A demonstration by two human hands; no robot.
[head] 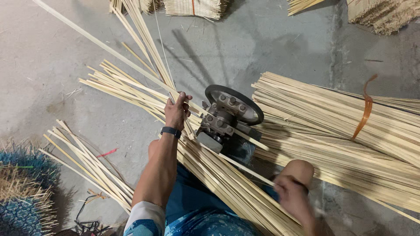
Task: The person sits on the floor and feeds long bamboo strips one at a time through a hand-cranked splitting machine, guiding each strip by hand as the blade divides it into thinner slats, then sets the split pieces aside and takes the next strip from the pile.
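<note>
My left hand (176,110) grips thin pale bamboo strips (144,39) just left of a small grey metal splitting machine (225,120) with a round dark wheel. A black band sits on that wrist. One long bamboo strip (96,41) runs from the upper left through the machine. My right hand (292,192) is blurred at the lower right, closed around the near end of a strip (245,168) coming out of the machine. Split strips (227,183) pile across my lap.
A large bundle of bamboo slats (332,131), tied with an orange band (365,111), lies at the right. Loose strips (87,161) lie on the concrete floor at the left. Blue and straw-coloured bundles (22,188) sit at the lower left; more bundles line the top edge.
</note>
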